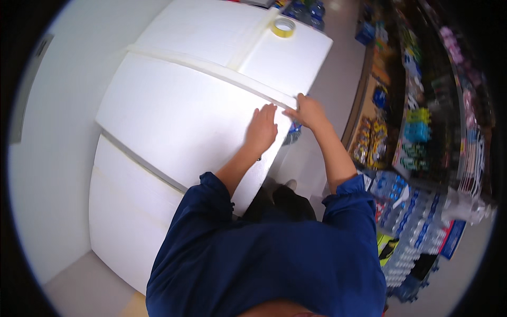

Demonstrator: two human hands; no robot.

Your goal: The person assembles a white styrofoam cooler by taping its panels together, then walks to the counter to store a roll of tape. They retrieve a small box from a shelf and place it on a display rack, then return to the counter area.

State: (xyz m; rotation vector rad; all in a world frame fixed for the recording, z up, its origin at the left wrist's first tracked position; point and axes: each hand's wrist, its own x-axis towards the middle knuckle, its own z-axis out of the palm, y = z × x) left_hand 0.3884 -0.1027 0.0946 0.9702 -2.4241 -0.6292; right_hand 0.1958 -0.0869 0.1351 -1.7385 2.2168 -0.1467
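Large white foam boxes (174,100), set side by side, fill the left and middle of the view. A pale tape strip (211,68) runs along the seam between two of them. My left hand (262,128) lies flat on the top of the middle box near its right edge, fingers together and stretched out. At the right end of the strip, my right hand (310,112) has its thumb and fingers closed on the tape where it meets the box edge. Its lower fingers are hidden. A yellow tape roll (283,27) rests on the far box.
A pale wall (58,132) rises on the left. Store shelves (417,105) with packaged goods line the right side, across a narrow aisle. Packs of water bottles (412,211) are stacked at the lower right. More large bottles (316,13) stand beyond the far box.
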